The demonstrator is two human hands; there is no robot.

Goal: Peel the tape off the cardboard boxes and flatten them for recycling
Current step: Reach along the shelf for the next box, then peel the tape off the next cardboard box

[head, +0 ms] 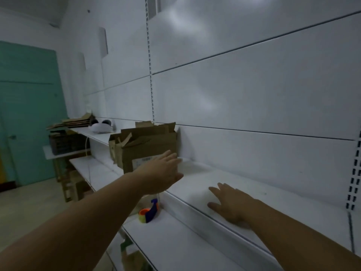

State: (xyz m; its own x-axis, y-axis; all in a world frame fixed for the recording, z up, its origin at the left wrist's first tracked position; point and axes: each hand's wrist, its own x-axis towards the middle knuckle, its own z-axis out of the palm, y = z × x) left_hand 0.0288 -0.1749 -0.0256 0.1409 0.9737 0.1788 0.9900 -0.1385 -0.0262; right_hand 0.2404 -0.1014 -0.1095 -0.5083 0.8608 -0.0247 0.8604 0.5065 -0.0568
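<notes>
1. Reaching for the cardboard box (148, 147) looks like the step in hand. The box stands upright on the white shelf (263, 182), close against the wall panel. Its top flaps are raised and ragged, and a printed label (143, 160) shows on the near face.
2. The left hand (164, 171) is stretched out at the box's near right-hand corner, fingers straight and loosely together, holding nothing. Whether the fingertips touch the cardboard I cannot tell.
3. The right hand (230, 204) lies palm down on the shelf, well to the right of the box, with fingers spread and gripping nothing (a handy brace while leaning in).
4. Done well, the left hand would cup the box's side low down and draw it forward along the shelf. Pulling by a flap is a poor choice, since the flaps look torn and would probably bend or rip.
5. The right hand should come in on the opposite side before any lift, so the box does not tip over the shelf edge.
6. No tape can be made out on the seams from here, so turn the box once it is close.
7. A tape dispenser (149, 212) sits on the lower shelf (175, 243), and flattened cardboard (74, 122) is stacked at the far left.
</notes>
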